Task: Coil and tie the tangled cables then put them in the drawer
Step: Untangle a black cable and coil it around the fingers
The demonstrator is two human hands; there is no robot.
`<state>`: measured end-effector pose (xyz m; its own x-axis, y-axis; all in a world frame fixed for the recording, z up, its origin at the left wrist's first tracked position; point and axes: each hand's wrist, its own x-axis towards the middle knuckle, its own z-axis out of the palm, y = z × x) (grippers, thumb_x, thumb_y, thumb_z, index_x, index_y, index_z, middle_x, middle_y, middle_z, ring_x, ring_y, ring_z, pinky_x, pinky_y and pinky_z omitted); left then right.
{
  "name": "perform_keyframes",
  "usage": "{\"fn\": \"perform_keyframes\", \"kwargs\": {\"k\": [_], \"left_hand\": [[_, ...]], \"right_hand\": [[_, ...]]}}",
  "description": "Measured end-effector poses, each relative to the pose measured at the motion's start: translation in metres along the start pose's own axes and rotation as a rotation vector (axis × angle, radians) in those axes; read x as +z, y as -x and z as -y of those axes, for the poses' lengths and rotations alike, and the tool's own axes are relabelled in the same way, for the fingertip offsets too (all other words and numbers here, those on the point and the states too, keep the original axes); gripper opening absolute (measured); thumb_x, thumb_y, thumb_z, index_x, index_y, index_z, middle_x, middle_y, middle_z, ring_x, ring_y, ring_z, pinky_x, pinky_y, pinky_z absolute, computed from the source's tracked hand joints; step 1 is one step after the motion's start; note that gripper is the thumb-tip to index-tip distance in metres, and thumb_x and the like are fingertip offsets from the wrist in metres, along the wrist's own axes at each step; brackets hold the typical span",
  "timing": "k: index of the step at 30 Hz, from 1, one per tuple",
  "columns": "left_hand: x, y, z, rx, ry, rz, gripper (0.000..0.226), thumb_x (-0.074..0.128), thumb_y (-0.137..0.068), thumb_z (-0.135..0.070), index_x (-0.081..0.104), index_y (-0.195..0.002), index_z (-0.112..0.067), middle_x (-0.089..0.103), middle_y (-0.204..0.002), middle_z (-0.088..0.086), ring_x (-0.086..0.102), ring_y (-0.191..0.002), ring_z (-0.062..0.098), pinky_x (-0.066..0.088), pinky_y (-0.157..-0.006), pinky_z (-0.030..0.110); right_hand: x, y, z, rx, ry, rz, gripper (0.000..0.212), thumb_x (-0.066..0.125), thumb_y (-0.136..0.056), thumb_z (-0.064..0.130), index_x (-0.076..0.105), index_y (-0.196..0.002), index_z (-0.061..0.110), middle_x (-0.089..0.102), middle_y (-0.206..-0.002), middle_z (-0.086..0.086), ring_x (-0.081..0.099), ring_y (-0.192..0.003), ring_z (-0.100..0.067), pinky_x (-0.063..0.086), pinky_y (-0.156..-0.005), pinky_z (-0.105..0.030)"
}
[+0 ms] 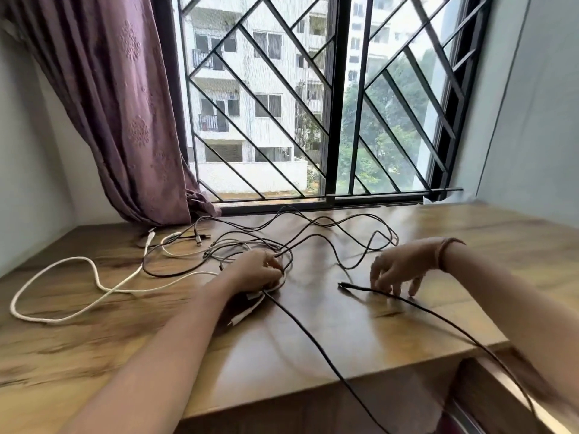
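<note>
pinching the tangled cables (250,245) at tabletop (360,333) centre, my left grip (260,270) is closed. right grip (398,270), spread, touches the black cable end (344,285), nearer; its axis runs toward 4 o'clock.

Bright daylight from the barred window (313,98) at 12 o'clock. Glare streaks across the wooden tabletop (360,324) toward 6 o'clock. Soft shadows under both forearms. Motion blur on the right hand (404,267) and near cables. Wide-angle bending at 3 and 9 o'clock edges.
</note>
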<state>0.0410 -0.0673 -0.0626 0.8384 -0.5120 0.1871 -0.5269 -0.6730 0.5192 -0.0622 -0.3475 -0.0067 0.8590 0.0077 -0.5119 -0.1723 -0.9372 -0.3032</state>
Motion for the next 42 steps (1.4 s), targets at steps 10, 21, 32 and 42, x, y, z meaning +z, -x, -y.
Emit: {"fn": "perform_keyframes", "kwargs": {"k": [10,21,32,42], "left_hand": [[-0.007,0.017,-0.019,-0.085,0.768,0.088,0.011,0.062,-0.087,-0.014,0.072,-0.090,-0.011,0.059,-0.060,-0.005,0.051,-0.046,0.003,0.032,-0.041,0.014],[0.005,0.013,-0.018,0.256,-0.023,-0.004,0.026,0.058,-0.092,-0.034,0.068,-0.112,-0.019,0.060,-0.107,0.002,0.055,-0.099,0.015,0.044,-0.087,0.030],[0.003,-0.024,0.019,0.176,-0.376,0.044,0.064,0.041,-0.078,-0.069,0.027,-0.139,-0.054,0.008,-0.158,-0.014,0.012,-0.145,0.014,0.009,-0.107,0.050],[-0.008,-0.032,0.046,0.004,-0.302,-0.039,0.102,0.051,-0.062,-0.085,0.002,-0.145,-0.051,0.018,-0.157,-0.004,0.021,-0.142,0.021,0.015,-0.106,0.060]], "right_hand": [[0.040,-0.009,0.036,-0.287,-0.106,-0.223,0.020,0.051,-0.097,0.023,0.055,-0.115,0.016,0.062,-0.085,0.002,0.058,-0.061,-0.005,0.051,-0.057,-0.023],[0.043,-0.063,0.086,-0.493,-1.115,-0.186,0.027,0.037,-0.092,-0.014,0.051,-0.111,-0.001,0.054,-0.098,-0.014,0.061,-0.069,-0.019,0.056,-0.059,-0.027],[0.009,-0.067,0.078,-0.332,-0.116,-0.763,0.022,0.057,-0.093,0.025,0.072,-0.100,0.010,0.065,-0.066,0.003,0.058,-0.059,-0.010,0.045,-0.054,-0.018],[-0.003,-0.010,0.034,-0.582,-1.344,-0.126,0.017,0.049,-0.073,0.026,0.046,-0.058,0.018,0.035,-0.055,0.006,0.030,-0.039,-0.005,0.025,-0.029,-0.013]]}}
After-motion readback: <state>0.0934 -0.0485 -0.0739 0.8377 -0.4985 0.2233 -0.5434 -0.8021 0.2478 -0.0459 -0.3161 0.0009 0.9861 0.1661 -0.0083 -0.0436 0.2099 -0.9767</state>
